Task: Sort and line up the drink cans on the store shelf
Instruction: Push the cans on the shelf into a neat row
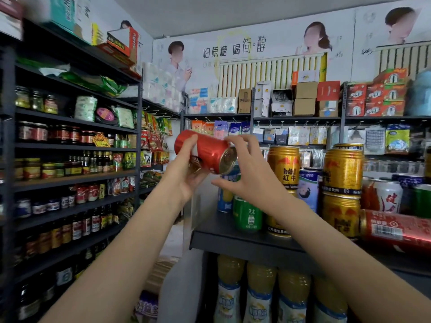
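My left hand holds a red drink can tilted on its side in the air, left of the shelf. My right hand hovers beside the can's end with fingers spread, fingertips near its rim. Below, on the dark shelf, stand a green can, a blue-and-white can and gold Red Bull cans stacked two high. Another red can lies on its side at the right. A red-and-white can stands behind it.
Yellow drink bottles fill the shelf below. A tall dark rack of jars and sauce bottles runs along the left. Hanging snack packets and boxes line the back wall shelves. A narrow aisle gap lies between the racks.
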Action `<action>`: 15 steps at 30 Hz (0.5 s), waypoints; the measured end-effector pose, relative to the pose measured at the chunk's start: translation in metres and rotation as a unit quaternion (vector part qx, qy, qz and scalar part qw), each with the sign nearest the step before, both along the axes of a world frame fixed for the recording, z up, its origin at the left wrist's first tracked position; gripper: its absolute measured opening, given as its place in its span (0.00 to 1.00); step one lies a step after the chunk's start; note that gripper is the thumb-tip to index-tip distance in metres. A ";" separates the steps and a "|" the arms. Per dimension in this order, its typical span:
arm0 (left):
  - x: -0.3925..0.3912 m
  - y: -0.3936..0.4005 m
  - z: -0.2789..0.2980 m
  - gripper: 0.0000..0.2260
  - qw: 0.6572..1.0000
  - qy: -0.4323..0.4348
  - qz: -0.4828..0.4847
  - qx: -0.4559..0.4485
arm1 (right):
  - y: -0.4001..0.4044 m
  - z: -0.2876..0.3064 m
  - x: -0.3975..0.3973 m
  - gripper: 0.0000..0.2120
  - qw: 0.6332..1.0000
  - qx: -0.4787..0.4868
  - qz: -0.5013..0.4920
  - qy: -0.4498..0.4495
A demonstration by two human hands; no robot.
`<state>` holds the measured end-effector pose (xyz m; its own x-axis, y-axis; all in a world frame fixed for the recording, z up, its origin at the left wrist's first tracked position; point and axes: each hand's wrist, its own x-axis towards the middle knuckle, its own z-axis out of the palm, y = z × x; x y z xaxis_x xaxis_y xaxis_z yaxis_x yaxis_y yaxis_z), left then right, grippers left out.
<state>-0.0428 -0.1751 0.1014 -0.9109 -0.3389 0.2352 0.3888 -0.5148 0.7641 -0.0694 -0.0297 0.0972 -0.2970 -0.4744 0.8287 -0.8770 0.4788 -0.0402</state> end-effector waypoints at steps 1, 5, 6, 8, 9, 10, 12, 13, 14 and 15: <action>0.005 0.004 0.003 0.20 1.000 -0.001 -0.013 0.002 | -0.004 0.002 0.001 0.36 1.000 -0.017 0.017 0.005; 0.012 0.007 -0.003 0.21 0.998 -0.025 -0.052 -0.029 | -0.007 0.015 0.002 0.34 0.999 0.002 0.021 0.043; 0.010 0.002 -0.007 0.21 0.996 -0.037 -0.049 -0.060 | -0.006 0.019 0.001 0.34 0.999 0.015 0.010 0.030; 0.009 -0.005 -0.016 0.18 0.982 -0.062 0.009 -0.179 | -0.005 0.027 -0.004 0.32 0.999 0.027 -0.007 -0.020; 0.009 -0.008 -0.020 0.18 0.960 -0.060 0.067 -0.267 | -0.006 0.031 -0.007 0.31 0.999 0.033 -0.013 -0.041; 0.008 -0.012 -0.022 0.20 0.922 -0.034 0.124 -0.365 | -0.008 0.034 -0.009 0.30 0.997 0.048 -0.019 -0.055; 0.005 -0.011 -0.025 0.28 0.848 0.045 0.148 -0.508 | -0.013 0.037 -0.011 0.29 0.991 0.095 -0.037 -0.088; 0.002 -0.010 -0.027 0.30 0.829 0.064 0.138 -0.538 | -0.016 0.038 -0.012 0.28 0.987 0.114 -0.049 -0.106; -0.001 -0.009 -0.029 0.31 0.826 0.056 0.135 -0.544 | -0.019 0.037 -0.013 0.27 0.983 0.129 -0.064 -0.118; -0.005 -0.010 -0.031 0.32 0.828 0.043 0.146 -0.539 | -0.022 0.037 -0.015 0.26 0.979 0.145 -0.080 -0.123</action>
